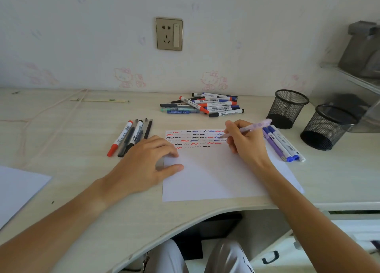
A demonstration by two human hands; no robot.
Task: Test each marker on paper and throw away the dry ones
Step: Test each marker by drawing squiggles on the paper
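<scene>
A white paper sheet (pixel 216 178) lies on the desk, its top rows filled with red, black and blue squiggles (pixel 193 138). My right hand (pixel 244 143) grips a pale purple pen (pixel 253 126) with its tip on the paper at the right end of the squiggles. My left hand (pixel 144 165) rests on the sheet's left edge, fingers lightly bent, thumb on the paper. A pile of markers (pixel 203 106) lies behind the sheet. Several markers and pens (pixel 131 137) lie in a row to the left. Three blue and purple markers (pixel 281 143) lie to the right.
Two black mesh pen cups (pixel 287 108) (pixel 327 128) stand at the right. Another white sheet (pixel 18 188) lies at the left edge of the desk. Chopsticks in a wrapper (pixel 98 100) lie near the wall. A wall socket (pixel 169 34) is above. A clear shelf (pixel 355 77) stands far right.
</scene>
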